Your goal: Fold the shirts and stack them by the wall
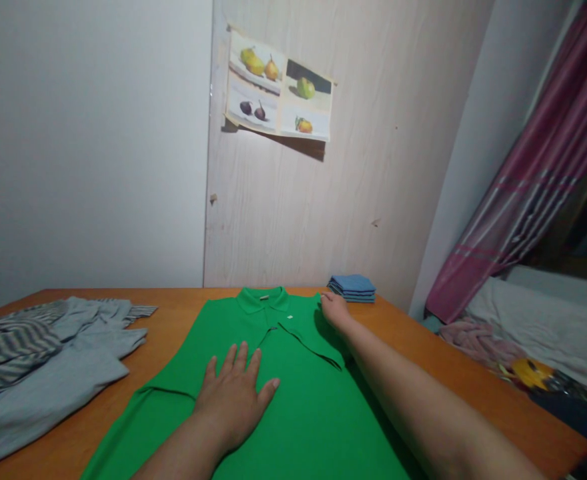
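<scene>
A green polo shirt [298, 407] lies spread over the table, its collar at the far end and a small white mark on the chest. Dark crease or edge lines run across its front. My left hand [233, 400] rests flat on the middle of the shirt, fingers spread. Stretched out to the far right shoulder of the shirt, my right hand [334, 310] has its fingers closed on the fabric edge there.
Grey and striped clothes [58, 360] lie loosely on the left of the orange-brown table [173, 333]. A folded blue cloth stack [352, 288] sits at the back right. Fruit pictures [279, 87] hang on the wall. At right are a pink curtain [513, 180] and white bedding [538, 320].
</scene>
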Tool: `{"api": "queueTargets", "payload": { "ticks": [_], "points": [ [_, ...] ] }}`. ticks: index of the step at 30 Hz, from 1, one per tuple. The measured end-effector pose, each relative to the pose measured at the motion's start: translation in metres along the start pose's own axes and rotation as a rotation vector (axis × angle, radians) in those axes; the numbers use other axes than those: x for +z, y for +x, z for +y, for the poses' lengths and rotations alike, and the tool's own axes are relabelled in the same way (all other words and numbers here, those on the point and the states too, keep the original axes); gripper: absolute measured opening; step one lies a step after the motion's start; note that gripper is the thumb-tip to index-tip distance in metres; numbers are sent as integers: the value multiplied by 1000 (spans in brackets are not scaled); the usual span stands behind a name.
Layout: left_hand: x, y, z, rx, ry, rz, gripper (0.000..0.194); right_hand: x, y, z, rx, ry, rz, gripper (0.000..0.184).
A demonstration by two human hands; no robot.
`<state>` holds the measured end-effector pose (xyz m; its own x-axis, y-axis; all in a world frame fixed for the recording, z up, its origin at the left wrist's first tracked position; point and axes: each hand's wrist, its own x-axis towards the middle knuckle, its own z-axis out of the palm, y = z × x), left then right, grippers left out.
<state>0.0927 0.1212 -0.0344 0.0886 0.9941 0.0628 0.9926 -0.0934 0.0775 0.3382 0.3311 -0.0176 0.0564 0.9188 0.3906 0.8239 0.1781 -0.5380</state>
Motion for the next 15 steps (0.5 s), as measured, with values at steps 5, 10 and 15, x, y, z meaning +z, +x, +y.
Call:
{"api": "queueTargets", "payload": {
  "ticks": [5, 10, 15],
  "points": [
    [3, 0, -2, 1, 7, 12, 83, 21, -1, -5, -52, -197, -209, 57],
    [4, -1, -3, 1, 11, 5, 83, 35, -9, 9, 4, -327, -370, 79],
    [3, -1, -2, 0, 16, 1, 83, 32, 2, 10, 21, -383, -419, 79]
  ]
}}
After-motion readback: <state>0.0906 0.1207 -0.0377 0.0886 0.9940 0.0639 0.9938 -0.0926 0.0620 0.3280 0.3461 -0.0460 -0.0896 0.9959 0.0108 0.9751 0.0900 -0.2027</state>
